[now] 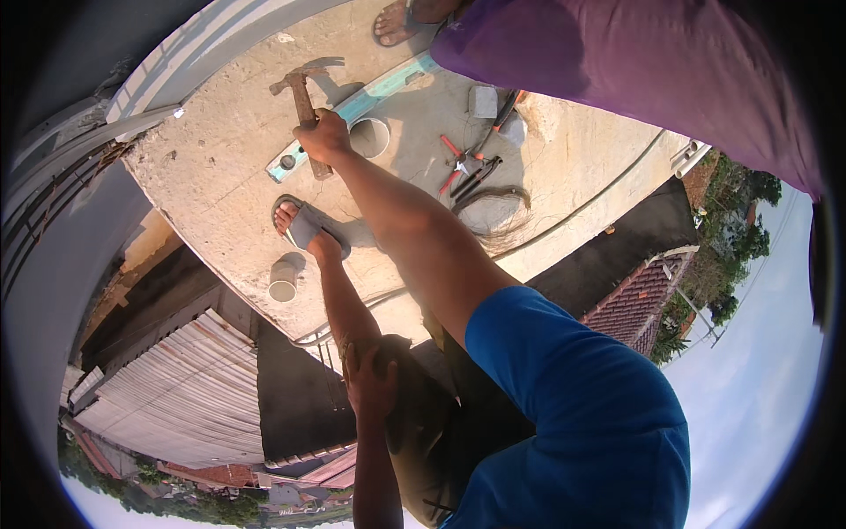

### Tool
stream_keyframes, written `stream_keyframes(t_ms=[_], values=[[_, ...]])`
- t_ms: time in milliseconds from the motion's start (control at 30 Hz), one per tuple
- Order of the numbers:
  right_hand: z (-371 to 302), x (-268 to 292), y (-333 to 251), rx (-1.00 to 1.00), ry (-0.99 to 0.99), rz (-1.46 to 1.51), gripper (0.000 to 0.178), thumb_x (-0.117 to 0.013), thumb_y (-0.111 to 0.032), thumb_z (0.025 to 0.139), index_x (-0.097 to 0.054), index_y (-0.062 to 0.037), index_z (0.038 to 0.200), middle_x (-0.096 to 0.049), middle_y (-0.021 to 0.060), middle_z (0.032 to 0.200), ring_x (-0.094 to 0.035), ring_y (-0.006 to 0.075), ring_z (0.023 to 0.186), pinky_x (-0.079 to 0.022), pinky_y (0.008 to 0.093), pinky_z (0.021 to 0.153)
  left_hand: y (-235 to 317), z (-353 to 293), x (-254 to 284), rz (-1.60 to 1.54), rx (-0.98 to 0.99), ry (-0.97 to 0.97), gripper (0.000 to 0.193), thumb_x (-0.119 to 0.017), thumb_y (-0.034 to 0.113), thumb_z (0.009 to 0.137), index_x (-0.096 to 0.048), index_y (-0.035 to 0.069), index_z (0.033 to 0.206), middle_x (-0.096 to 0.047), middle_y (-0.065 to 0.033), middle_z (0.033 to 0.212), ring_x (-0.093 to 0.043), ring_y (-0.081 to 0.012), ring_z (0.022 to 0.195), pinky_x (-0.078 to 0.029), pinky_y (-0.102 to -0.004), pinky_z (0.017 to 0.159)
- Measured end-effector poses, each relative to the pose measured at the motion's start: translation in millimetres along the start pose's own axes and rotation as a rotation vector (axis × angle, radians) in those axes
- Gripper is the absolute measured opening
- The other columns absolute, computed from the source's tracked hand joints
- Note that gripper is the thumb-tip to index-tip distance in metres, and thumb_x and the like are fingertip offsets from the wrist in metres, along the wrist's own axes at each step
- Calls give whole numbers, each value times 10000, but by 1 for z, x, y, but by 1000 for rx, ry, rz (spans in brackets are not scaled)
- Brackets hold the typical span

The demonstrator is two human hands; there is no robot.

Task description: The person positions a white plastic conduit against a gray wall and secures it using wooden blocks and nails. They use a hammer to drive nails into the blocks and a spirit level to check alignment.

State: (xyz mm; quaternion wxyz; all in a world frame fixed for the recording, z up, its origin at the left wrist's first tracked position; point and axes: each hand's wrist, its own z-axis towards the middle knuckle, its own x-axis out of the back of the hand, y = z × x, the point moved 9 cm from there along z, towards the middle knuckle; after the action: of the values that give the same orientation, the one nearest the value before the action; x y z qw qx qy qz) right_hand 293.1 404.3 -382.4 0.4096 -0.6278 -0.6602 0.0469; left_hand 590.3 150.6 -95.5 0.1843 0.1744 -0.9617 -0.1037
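Your right hand (pixel 323 137) is clenched low on the rusty wooden-handled claw hammer (pixel 304 104) over the concrete slab (pixel 220 176), left hand (pixel 372 379) flat on your knee; judged head-heavy, rigid—grip near the handle end.

A: Is anything hiding the hammer (pixel 302 99)?
B: The right hand (pixel 324 137) is covering its lower handle.
A: And the other person (pixel 634 62)?
B: The rim is cutting them off; only a sandalled foot (pixel 398 21) is showing.

I get hard daylight with crisp shadows beside the hammer (pixel 300 93) on the concrete slab (pixel 220 167); fisheye bends the edges, corners black.
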Motion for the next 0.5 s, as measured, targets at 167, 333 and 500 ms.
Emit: stream_keyframes(t_ms=[167,333,500], values=[[5,-40,29,138,69,151,385,-764,-254,902,-685,-3,1182,-763,238,978,-742,414,965,-585,476,857,-7,16,13,23,10,-70,524,-786,337,921,-681,125,1389,-451,-224,1636,-456,-462,1488,-402,-552,1222],[-55,-8,161,92,7,123,285,-692,-232,976,-708,-43,1188,-780,205,1070,-751,386,1034,-581,501,925,-18,34,32,90,-29,-124,474,-770,310,946,-685,88,1355,-492,-249,1592,-471,-467,1473,-408,-554,1211],[-114,107,384,-394,85,-246,241,-657,-216,917,-804,-85,1055,-785,216,1074,-749,408,1064,-590,494,960,-23,98,50,116,-156,10,412,-732,248,986,-677,4,1314,-617,-263,1432,-580,-459,1338,-471,-545,1129]])
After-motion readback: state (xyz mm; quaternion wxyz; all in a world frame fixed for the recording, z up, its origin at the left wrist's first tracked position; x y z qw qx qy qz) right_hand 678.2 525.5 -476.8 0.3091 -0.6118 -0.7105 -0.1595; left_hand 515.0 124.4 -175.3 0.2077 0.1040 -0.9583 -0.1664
